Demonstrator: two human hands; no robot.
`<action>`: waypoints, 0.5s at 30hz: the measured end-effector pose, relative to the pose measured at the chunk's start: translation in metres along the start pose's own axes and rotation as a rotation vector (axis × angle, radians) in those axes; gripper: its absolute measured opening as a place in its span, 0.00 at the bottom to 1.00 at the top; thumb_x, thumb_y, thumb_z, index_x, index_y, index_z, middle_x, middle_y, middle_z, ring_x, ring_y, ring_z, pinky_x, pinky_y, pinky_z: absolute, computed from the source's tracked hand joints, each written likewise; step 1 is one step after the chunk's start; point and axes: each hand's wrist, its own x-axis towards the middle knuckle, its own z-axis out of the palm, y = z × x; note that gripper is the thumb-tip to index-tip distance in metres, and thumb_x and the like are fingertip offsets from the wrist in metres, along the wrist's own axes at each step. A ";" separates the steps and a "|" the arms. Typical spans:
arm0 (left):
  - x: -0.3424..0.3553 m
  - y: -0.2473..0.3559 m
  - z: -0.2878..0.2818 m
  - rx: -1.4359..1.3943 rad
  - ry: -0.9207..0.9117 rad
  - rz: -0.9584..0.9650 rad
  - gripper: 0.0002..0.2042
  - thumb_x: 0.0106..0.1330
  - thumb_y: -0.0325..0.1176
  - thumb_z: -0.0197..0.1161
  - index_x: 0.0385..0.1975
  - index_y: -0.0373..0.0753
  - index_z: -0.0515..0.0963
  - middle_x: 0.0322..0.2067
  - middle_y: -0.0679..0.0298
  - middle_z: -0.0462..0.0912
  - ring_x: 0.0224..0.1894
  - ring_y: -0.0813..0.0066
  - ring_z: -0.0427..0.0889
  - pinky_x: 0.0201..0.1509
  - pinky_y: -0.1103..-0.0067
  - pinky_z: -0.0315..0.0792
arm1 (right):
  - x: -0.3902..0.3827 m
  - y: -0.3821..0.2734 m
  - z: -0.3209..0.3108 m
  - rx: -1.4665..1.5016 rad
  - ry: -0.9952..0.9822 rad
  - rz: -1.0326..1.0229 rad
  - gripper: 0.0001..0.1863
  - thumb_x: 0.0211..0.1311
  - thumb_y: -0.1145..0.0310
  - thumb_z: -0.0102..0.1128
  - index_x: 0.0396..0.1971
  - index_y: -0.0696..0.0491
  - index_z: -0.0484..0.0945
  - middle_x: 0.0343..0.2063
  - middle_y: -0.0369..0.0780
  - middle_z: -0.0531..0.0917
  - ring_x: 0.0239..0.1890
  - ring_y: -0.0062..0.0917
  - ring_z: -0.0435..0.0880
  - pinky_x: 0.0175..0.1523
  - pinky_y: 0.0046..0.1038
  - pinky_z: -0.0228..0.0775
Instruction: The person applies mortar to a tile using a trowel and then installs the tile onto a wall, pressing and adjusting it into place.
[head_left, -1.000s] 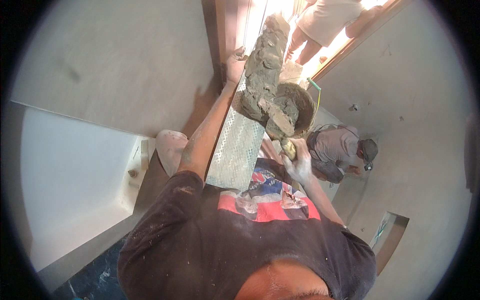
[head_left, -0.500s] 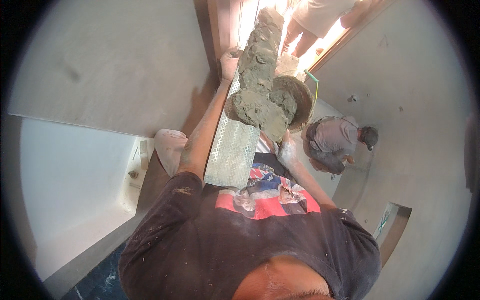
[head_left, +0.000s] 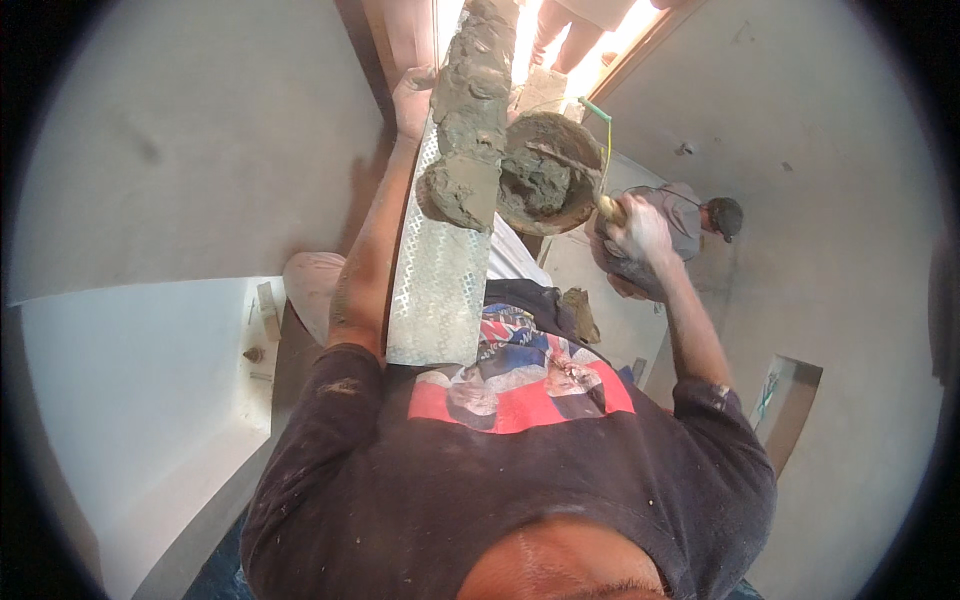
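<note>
A long, pale tile strip [head_left: 435,300] with a patterned surface stretches away from my chest. Wet grey mortar [head_left: 475,80] lies thick over its far half and ends in a lump nearer me. At the strip's far left edge, my left hand [head_left: 413,100] grips it; some fingers are hidden beneath. My right hand [head_left: 643,232] is wrapped round the wooden handle of a trowel [head_left: 611,210]. The trowel's blade reaches into a round mortar bucket [head_left: 530,222], which stands just right of the strip and holds more mortar.
A person in a cap [head_left: 670,220] crouches at the right wall. Another person's legs [head_left: 565,35] show in the bright doorway ahead. On the left is a white recess with a ledge [head_left: 258,345] bearing small items. A small niche [head_left: 790,410] opens in the right wall.
My right hand has swung right and up, from beside the strip to the bucket's right side, taking the trowel into the bucket. The near mortar lump looks smaller; the strip appears shifted left.
</note>
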 end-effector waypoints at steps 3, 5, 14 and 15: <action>0.012 -0.014 0.009 -0.222 -0.357 -0.106 0.30 0.68 0.45 0.52 0.59 0.23 0.72 0.58 0.42 0.77 0.58 0.50 0.79 0.68 0.62 0.69 | 0.043 -0.005 -0.019 -0.178 -0.151 -0.015 0.21 0.54 0.65 0.65 0.50 0.50 0.80 0.36 0.47 0.87 0.42 0.43 0.88 0.47 0.44 0.81; 0.008 -0.014 0.018 -0.285 -0.453 -0.130 0.30 0.69 0.46 0.51 0.59 0.23 0.71 0.59 0.41 0.76 0.59 0.50 0.78 0.69 0.61 0.68 | 0.070 -0.005 -0.015 -0.332 -0.166 -0.118 0.18 0.54 0.66 0.64 0.46 0.52 0.84 0.32 0.45 0.88 0.40 0.41 0.89 0.45 0.42 0.82; 0.000 -0.009 0.037 0.027 0.044 -0.032 0.10 0.72 0.32 0.55 0.44 0.35 0.81 0.45 0.54 0.84 0.49 0.64 0.84 0.58 0.68 0.77 | 0.117 -0.003 0.057 -0.484 -0.327 -0.310 0.07 0.51 0.72 0.63 0.27 0.52 0.89 0.32 0.44 0.90 0.41 0.38 0.90 0.43 0.37 0.83; -0.009 -0.008 0.052 0.022 0.058 -0.061 0.10 0.72 0.32 0.55 0.44 0.34 0.81 0.44 0.54 0.85 0.48 0.64 0.84 0.57 0.68 0.77 | 0.116 -0.002 0.057 -0.464 -0.355 -0.330 0.07 0.51 0.71 0.64 0.28 0.52 0.89 0.33 0.44 0.90 0.41 0.38 0.90 0.43 0.37 0.83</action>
